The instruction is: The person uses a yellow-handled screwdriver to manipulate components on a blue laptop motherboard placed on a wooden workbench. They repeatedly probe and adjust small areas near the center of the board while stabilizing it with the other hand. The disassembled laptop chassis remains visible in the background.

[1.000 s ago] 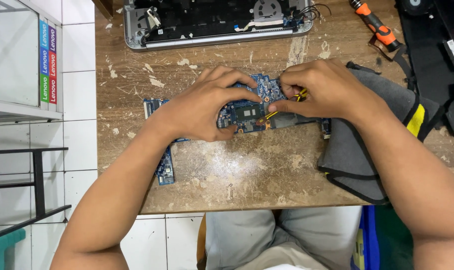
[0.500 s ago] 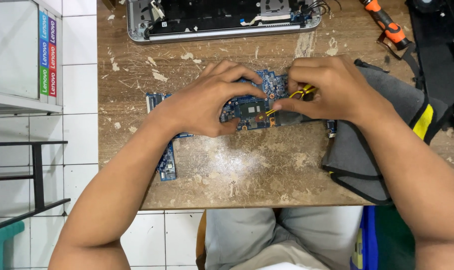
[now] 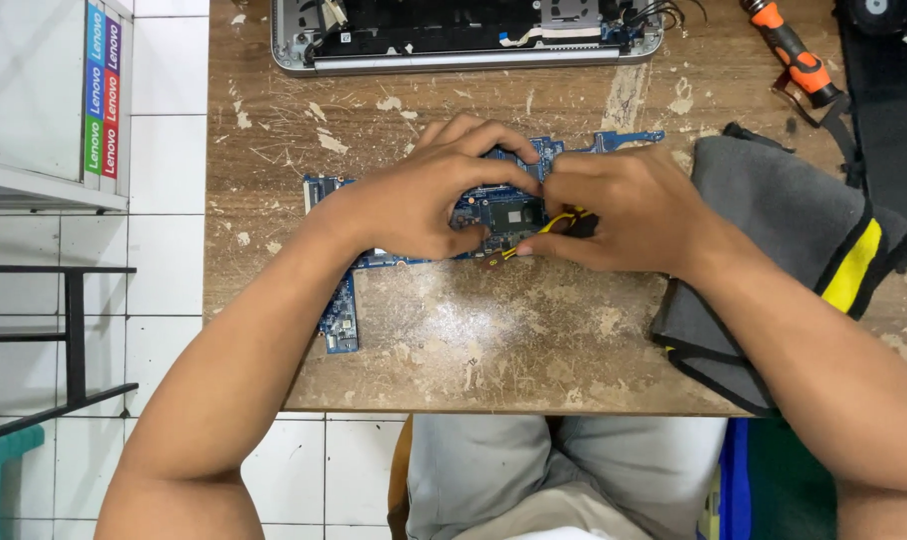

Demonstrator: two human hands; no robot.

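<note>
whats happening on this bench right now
A person seated at a worn wooden table is working on a blue circuit board lying flat on it. The left hand presses down on the board, while the right hand grips a small yellow-and-black tool with its tip at the chip area. An opened laptop chassis sits at the far edge, an orange-handled screwdriver lies at the upper right, and a grey cloth lies under the right forearm.
</note>
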